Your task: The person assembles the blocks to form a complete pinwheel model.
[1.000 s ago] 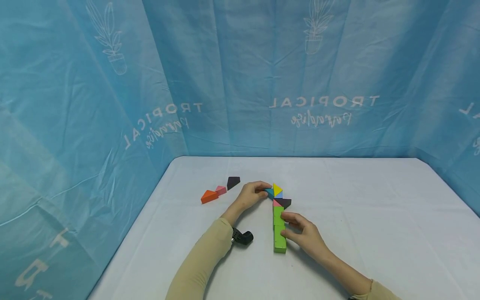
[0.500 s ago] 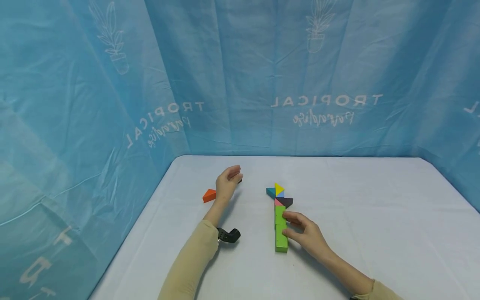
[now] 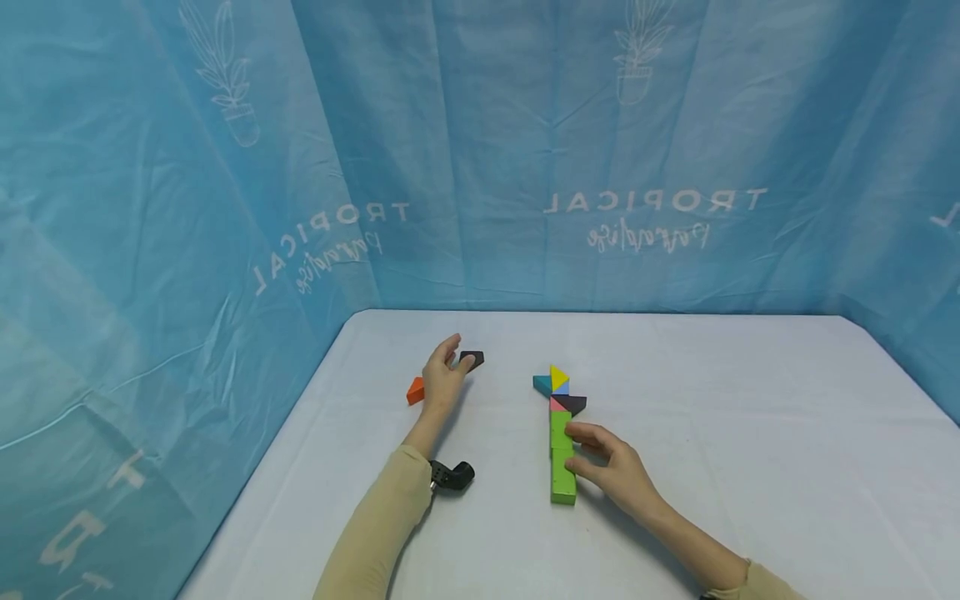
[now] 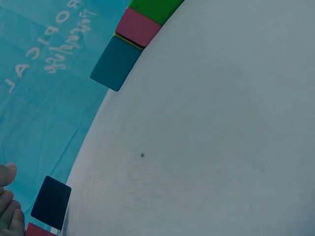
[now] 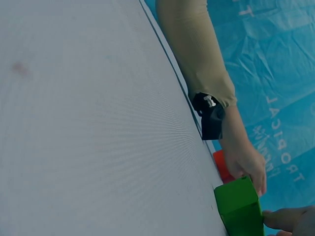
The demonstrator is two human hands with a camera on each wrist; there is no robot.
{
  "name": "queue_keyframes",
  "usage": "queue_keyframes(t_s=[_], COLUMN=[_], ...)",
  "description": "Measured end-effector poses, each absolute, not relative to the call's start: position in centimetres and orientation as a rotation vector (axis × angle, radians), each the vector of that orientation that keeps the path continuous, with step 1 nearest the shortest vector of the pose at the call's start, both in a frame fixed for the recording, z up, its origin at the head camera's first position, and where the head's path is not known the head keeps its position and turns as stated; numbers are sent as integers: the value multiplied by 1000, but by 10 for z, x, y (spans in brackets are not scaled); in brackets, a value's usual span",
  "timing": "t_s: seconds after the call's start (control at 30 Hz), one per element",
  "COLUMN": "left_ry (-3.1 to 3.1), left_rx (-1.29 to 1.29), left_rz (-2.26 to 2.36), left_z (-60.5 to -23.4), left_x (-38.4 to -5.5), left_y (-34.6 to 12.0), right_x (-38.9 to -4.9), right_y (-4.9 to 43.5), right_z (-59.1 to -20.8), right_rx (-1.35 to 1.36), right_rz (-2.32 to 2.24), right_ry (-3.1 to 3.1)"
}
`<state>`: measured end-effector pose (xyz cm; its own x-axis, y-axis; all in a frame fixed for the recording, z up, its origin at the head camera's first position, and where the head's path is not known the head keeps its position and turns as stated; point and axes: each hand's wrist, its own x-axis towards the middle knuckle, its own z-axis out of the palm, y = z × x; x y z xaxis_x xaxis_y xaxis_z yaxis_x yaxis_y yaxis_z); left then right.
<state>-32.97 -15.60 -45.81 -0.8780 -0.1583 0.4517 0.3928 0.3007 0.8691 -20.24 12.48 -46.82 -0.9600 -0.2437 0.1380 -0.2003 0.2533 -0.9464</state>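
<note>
My left hand (image 3: 444, 375) hovers at the far left by a black block (image 3: 472, 359) and an orange block (image 3: 416, 391). Its thumb is apart from the fingers, and no held thing shows. In the left wrist view, its fingers are beside the black block (image 4: 51, 202) and a reddish block (image 4: 40, 230). The fingertips of my right hand (image 3: 618, 471) touch the right side of two green blocks (image 3: 562, 475) lined end to end. Above them lie a pink triangle (image 3: 557, 405), a black block (image 3: 572, 403), a teal block (image 3: 542, 384), a yellow triangle (image 3: 558, 376) and a light blue piece (image 3: 561, 389).
The white table (image 3: 712, 400) extends widely to the right of the block row. Blue printed curtains (image 3: 480, 150) hang behind and beside it. A black wrist camera (image 3: 453, 476) sticks out from the left sleeve (image 3: 382, 517).
My left hand has left the teal block and moved left to the loose blocks, where it now hides the pink one. My right hand stays at the green blocks.
</note>
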Motion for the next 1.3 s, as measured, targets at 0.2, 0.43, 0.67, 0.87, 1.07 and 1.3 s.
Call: queue_keyframes(t_s=[0.2,0.43,0.67,0.87,1.07,1.3], left_ry=[-2145,-2216,-2272,-2219,-2234,-2259], left_rx=[-204,-311,-285,-312,-226,-93], left_rz=[-1562,-1509,-1456,-1486,-1504,-1556], left_z=[-461,-462,-468,-469,-472,-473], left_x=[-333,-332,-335,-337,-341,-342], left_y=[-158,-156,-157,-158,-157,-152], right_x=[-201,-203,-202,-201,-202,-201], right_y=[123,124,123,122,123,124], right_z=[-469,-468,-467,-467,-467,-467], right_rx=[-422,-427,-426,-418,-428,-431], right_rz=[-1839,-1845,-1852,-1861,-1869,-1885], right_ry=[2463,2473,2463,2445,2436,2424])
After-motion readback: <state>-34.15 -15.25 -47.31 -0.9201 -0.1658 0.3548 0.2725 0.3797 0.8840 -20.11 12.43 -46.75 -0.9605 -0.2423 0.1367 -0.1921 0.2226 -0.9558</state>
